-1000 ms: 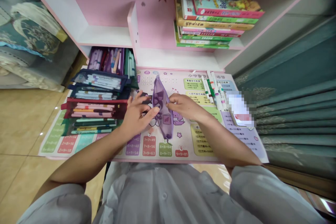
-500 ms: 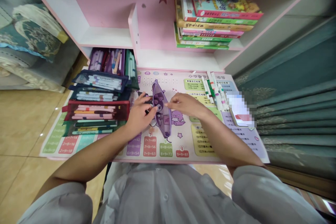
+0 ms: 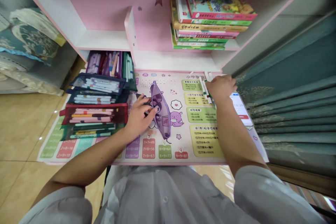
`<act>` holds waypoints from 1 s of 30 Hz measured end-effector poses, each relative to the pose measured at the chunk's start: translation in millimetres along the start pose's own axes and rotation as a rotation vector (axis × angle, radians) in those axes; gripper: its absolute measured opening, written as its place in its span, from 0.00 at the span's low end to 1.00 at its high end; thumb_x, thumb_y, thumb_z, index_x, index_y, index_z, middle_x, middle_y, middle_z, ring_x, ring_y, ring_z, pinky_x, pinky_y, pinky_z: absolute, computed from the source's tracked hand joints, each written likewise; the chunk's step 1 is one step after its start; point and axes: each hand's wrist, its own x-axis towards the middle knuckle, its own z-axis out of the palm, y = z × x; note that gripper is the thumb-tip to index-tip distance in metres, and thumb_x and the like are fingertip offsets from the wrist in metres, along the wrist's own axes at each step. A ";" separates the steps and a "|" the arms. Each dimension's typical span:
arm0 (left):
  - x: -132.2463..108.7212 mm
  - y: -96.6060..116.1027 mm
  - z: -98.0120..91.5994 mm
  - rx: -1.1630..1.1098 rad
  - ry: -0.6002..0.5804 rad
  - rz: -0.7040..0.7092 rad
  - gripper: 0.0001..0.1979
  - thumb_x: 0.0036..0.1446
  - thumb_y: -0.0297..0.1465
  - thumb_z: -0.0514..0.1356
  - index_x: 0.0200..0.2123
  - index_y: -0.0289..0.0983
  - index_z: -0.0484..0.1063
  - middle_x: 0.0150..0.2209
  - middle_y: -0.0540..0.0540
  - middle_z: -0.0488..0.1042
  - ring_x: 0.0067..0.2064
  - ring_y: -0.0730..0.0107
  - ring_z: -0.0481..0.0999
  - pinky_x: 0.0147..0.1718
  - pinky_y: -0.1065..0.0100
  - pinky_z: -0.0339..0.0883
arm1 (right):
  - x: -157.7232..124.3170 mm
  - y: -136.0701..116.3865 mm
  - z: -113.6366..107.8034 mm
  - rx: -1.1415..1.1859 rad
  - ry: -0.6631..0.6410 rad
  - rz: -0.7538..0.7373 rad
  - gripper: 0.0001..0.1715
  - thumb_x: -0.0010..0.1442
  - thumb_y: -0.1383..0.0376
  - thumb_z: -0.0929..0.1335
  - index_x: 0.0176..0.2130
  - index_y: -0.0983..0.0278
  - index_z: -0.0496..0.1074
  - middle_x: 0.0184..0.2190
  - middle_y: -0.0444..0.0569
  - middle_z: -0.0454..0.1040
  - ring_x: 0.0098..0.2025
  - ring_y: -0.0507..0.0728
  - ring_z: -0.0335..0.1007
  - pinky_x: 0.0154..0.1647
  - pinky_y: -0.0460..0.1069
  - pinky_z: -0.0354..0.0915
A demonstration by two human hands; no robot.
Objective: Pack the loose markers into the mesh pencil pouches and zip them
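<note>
A purple mesh pencil pouch [image 3: 160, 109] stands on edge in the middle of a printed desk mat [image 3: 202, 136]. My left hand [image 3: 140, 115] grips its left side, fingers curled round the mesh. My right hand [image 3: 221, 87] is at the back right of the mat, lying over a bunch of white and green markers [image 3: 204, 87]. Its fingers curl down onto the markers; whether they have hold of any is hidden.
Several filled pencil pouches [image 3: 96, 110] are stacked at the left of the desk. A phone [image 3: 241, 108] lies beside my right wrist. Books [image 3: 210, 19] are piled on the pink shelf above. A green curtain [image 3: 296, 94] hangs at the right.
My right hand let go of the purple pouch and moved back and to the right onto the markers. My left hand stayed on the pouch.
</note>
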 end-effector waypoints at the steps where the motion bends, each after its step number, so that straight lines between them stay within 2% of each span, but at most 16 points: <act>1: -0.1 -0.1 0.2 0.001 0.003 0.001 0.16 0.60 0.39 0.57 0.23 0.38 0.73 0.51 0.40 0.76 0.64 0.49 0.66 0.61 0.47 0.65 | -0.5 -0.6 1.0 -0.003 -0.009 -0.006 0.16 0.56 0.60 0.67 0.39 0.68 0.76 0.52 0.66 0.66 0.54 0.73 0.59 0.48 0.64 0.57; 5: -0.8 -0.2 -0.4 0.007 0.001 -0.001 0.15 0.60 0.39 0.58 0.23 0.38 0.73 0.51 0.41 0.75 0.64 0.51 0.65 0.61 0.48 0.64 | -1.4 -4.3 7.9 -0.050 -0.015 -0.059 0.15 0.55 0.60 0.68 0.36 0.68 0.77 0.51 0.64 0.67 0.54 0.72 0.59 0.50 0.66 0.56; 12: -0.4 0.8 -1.4 -0.009 -0.007 0.006 0.16 0.60 0.39 0.58 0.23 0.38 0.73 0.51 0.40 0.75 0.63 0.49 0.66 0.60 0.47 0.64 | 1.4 -6.5 27.7 -0.165 -0.089 -0.082 0.25 0.56 0.56 0.67 0.45 0.74 0.75 0.53 0.72 0.65 0.55 0.75 0.57 0.49 0.69 0.55; 17: 0.1 -0.8 -0.2 -0.004 -0.002 0.001 0.16 0.60 0.39 0.58 0.24 0.38 0.73 0.51 0.40 0.75 0.64 0.49 0.65 0.60 0.47 0.64 | -2.7 -11.6 27.4 -0.178 -0.135 -0.125 0.25 0.56 0.60 0.67 0.48 0.75 0.74 0.57 0.72 0.63 0.59 0.74 0.53 0.52 0.67 0.54; 20: 0.1 -1.2 0.0 -0.007 -0.004 0.009 0.16 0.61 0.39 0.57 0.24 0.38 0.73 0.51 0.39 0.75 0.64 0.49 0.65 0.61 0.47 0.64 | -8.5 -17.1 20.9 -0.117 -0.123 -0.161 0.22 0.54 0.63 0.68 0.45 0.74 0.75 0.58 0.69 0.64 0.60 0.74 0.52 0.54 0.68 0.54; 23: 0.2 -0.9 -0.2 -0.012 -0.005 0.013 0.16 0.61 0.39 0.57 0.24 0.38 0.73 0.51 0.40 0.75 0.64 0.50 0.65 0.61 0.48 0.64 | -20.7 -27.3 9.5 0.027 -0.079 -0.226 0.12 0.52 0.64 0.67 0.34 0.70 0.77 0.57 0.64 0.67 0.60 0.73 0.53 0.54 0.68 0.55; 25: 0.4 -0.5 -0.3 -0.010 -0.005 0.011 0.16 0.61 0.39 0.57 0.24 0.39 0.72 0.51 0.41 0.75 0.64 0.51 0.65 0.61 0.48 0.64 | -34.5 -37.1 -1.8 0.170 -0.068 -0.274 0.07 0.51 0.65 0.67 0.26 0.67 0.74 0.55 0.60 0.69 0.60 0.71 0.55 0.54 0.67 0.57; 28: 0.6 0.2 -0.6 -0.005 -0.008 0.010 0.16 0.61 0.39 0.57 0.24 0.39 0.73 0.51 0.42 0.75 0.64 0.52 0.64 0.62 0.49 0.63 | -64.6 -54.1 -23.3 0.412 -0.087 -0.389 0.08 0.50 0.65 0.68 0.21 0.63 0.70 0.51 0.56 0.72 0.59 0.68 0.61 0.57 0.66 0.58; 30: 0.7 0.8 -0.9 -0.005 -0.011 0.017 0.16 0.62 0.39 0.56 0.24 0.39 0.73 0.51 0.41 0.75 0.64 0.52 0.65 0.62 0.49 0.63 | -88.1 -64.5 -37.0 0.538 -0.144 -0.496 0.10 0.51 0.65 0.68 0.20 0.62 0.70 0.51 0.52 0.73 0.60 0.67 0.61 0.61 0.66 0.56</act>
